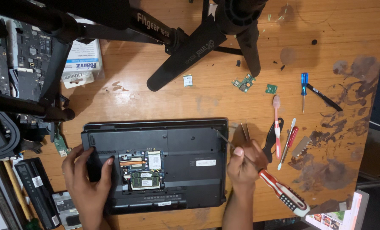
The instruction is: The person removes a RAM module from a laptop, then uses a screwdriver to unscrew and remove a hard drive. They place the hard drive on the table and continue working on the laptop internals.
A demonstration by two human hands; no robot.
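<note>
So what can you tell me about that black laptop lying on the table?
The laptop lies upside down on the wooden table, its black plastic underside facing up. A service cover is off, baring green memory modules, a small wireless card and a copper heat pipe. The left hand rests on its left edge. The right hand holds a red-and-white screwdriver with its tip at the laptop's upper right corner.

Matt black plastic laptop (190, 140) on worn, stained wooden table (164, 102); glossy red-and-white screwdriver (283, 194).
</note>
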